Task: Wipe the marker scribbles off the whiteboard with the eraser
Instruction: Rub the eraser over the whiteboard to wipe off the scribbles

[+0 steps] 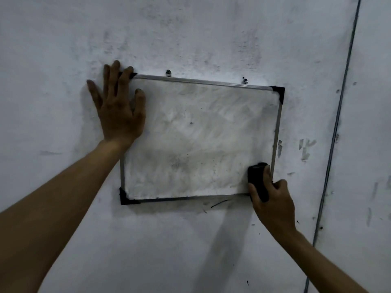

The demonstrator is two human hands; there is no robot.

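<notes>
A small whiteboard (198, 132) with a metal frame and black corner caps hangs slightly tilted on a wall. Its surface shows grey smears and a few dark specks, with no clear scribble lines. My left hand (120, 108) lies flat with fingers spread over the board's upper left corner, pressing it against the wall. My right hand (273, 199) grips a black eraser (258, 180) held against the board's lower right corner, covering that corner cap.
The board hangs from two screws (168, 72) along its top edge. The white wall (190, 34) is scuffed, with a short black marker streak (220, 203) just below the frame. A thin cable (338, 115) runs down the wall at the right.
</notes>
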